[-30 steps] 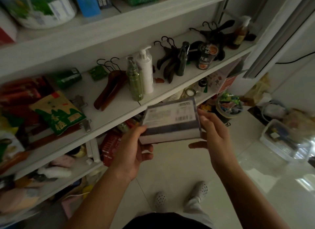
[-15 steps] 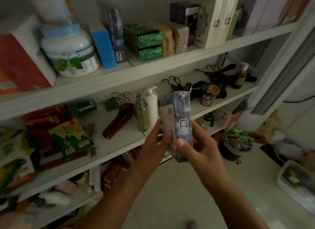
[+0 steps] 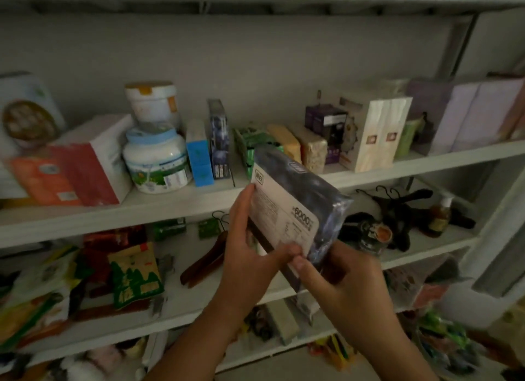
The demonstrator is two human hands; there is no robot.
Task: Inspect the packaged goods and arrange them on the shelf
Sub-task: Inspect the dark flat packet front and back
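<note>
Blue-wrapped packet (image 3: 287, 207); long axis slanting, upper end up-left; left hand (image 3: 250, 255) and right hand (image 3: 349, 289) grip it

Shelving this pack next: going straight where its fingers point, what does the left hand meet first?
Probably the front edge of the upper shelf, above the left hand holding the pack, though depth is unclear.

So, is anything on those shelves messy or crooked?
Yes. On the upper shelf the red and white box sits askew, not square with its neighbours. On the shelf below, snack bags lie heaped at the left, beside a wooden hanger.
</note>
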